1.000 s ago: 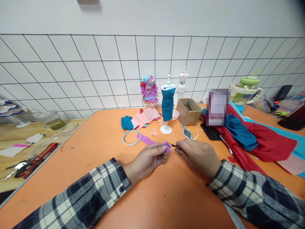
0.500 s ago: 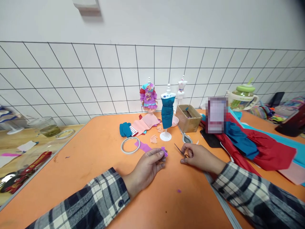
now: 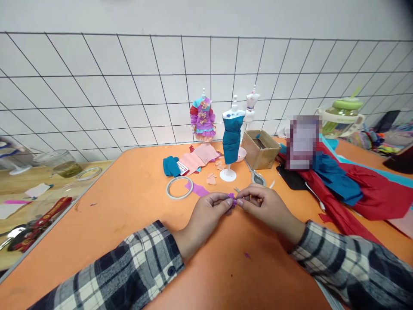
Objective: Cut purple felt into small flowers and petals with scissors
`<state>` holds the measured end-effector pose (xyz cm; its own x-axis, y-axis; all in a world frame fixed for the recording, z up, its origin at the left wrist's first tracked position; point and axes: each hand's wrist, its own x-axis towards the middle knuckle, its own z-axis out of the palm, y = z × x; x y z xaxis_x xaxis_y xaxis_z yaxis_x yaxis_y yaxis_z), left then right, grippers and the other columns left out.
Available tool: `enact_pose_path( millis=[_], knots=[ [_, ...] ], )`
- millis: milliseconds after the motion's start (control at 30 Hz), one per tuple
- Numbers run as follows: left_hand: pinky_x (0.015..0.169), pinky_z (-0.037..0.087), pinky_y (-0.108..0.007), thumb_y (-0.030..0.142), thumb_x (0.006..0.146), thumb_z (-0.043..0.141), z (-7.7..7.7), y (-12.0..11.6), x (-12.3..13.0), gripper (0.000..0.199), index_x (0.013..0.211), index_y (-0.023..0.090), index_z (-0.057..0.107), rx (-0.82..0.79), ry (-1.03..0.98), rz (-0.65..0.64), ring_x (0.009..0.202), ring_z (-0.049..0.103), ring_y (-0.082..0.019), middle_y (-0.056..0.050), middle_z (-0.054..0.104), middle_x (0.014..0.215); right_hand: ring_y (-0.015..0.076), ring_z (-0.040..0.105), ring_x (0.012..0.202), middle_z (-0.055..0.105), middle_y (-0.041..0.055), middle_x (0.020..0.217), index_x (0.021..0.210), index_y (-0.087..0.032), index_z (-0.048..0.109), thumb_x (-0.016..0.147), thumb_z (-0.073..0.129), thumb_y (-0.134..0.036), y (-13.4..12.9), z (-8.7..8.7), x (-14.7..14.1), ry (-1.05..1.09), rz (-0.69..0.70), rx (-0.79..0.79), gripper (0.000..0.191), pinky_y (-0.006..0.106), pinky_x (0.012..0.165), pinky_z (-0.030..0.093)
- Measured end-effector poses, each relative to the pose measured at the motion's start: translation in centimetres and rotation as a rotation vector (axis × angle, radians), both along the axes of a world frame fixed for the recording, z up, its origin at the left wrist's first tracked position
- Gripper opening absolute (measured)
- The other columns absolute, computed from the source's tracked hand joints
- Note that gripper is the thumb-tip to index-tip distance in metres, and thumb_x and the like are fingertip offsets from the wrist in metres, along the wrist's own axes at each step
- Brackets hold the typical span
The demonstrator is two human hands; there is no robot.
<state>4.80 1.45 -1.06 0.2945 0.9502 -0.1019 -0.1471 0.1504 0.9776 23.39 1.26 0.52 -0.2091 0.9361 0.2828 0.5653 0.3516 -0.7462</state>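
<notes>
My left hand [image 3: 211,211] pinches a small gathered purple crepe-paper bow [image 3: 231,199] between thumb and fingers. My right hand [image 3: 264,204] meets it from the right, its fingertips closed on the bow's other edge. Behind the right fingers shows a thin metal tip [image 3: 237,190], perhaps of small scissors. The rest is hidden, and I cannot tell if it is held or lies on the table. Just beyond the hands lie a flat purple strip [image 3: 198,189] and a roll of tape [image 3: 180,187]. A small dress form in teal paper [image 3: 232,140] stands upright behind them.
At the back stand a dress form in a purple ruffled outfit [image 3: 203,118], a bare white form [image 3: 252,101] and a cardboard box [image 3: 262,150]. Red paper [image 3: 377,193], a blurred-out upright panel [image 3: 302,142] and a green-lidded jug [image 3: 343,118] are on the right.
My right hand has moved left to the purple bow and now grips its edge. The thin metal tool it held before is mostly hidden. The view has tilted down slightly.
</notes>
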Motion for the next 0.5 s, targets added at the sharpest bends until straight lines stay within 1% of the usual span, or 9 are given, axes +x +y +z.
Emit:
enact_pose_path(
  millis=[100,233,367,433,500],
  knots=[
    [0.071,0.045,-0.027,0.035,0.073,0.076,0.32,-0.19,0.08,0.025,0.082,0.012,0.072,0.015,0.044,0.009,0.07,0.059,-0.015,-0.004,0.068,0.073,0.0127,0.047,0.058,0.059,0.0015,0.069,0.078,-0.018,0.071,0.078,0.061,-0.034,-0.12,-0.4,-0.62,0.027,-0.018,-0.024,0.018,0.025,0.054,0.037],
    [0.072,0.045,-0.027,0.033,0.073,0.075,0.27,-0.27,0.05,0.025,0.083,0.011,0.073,0.001,0.019,-0.027,0.071,0.059,-0.014,-0.005,0.068,0.075,0.0111,0.043,0.053,0.056,-0.0006,0.065,0.076,-0.017,0.066,0.077,0.058,-0.03,-0.06,-0.86,-0.79,0.034,-0.016,-0.083,0.015,0.024,0.05,0.033],
    [0.081,0.046,-0.03,0.028,0.07,0.078,0.02,-0.25,-0.14,0.024,0.089,0.013,0.074,-0.05,-0.075,-0.054,0.082,0.062,-0.017,-0.007,0.072,0.088,0.0112,0.044,0.056,0.054,-0.0016,0.065,0.075,-0.018,0.063,0.076,0.056,-0.022,-0.16,-0.84,-0.86,-0.036,-0.018,0.016,0.008,0.023,0.052,0.034],
    [0.084,0.046,-0.031,0.027,0.07,0.079,0.01,-0.26,-0.24,0.025,0.089,0.013,0.073,-0.065,-0.092,-0.067,0.086,0.062,-0.018,-0.008,0.072,0.092,0.0113,0.044,0.057,0.054,-0.0016,0.066,0.075,-0.019,0.062,0.076,0.056,-0.021,-0.18,-0.81,-0.81,-0.069,-0.015,0.063,0.007,0.024,0.053,0.035],
    [0.087,0.045,-0.032,0.025,0.069,0.08,0.11,-0.26,-0.35,0.032,0.097,0.013,0.072,-0.083,-0.082,-0.082,0.09,0.063,-0.019,-0.009,0.072,0.098,0.0111,0.044,0.057,0.054,-0.0017,0.067,0.075,-0.019,0.062,0.075,0.056,-0.02,-0.18,-0.85,-0.72,-0.08,-0.009,0.076,0.006,0.023,0.053,0.035]
  ],
)
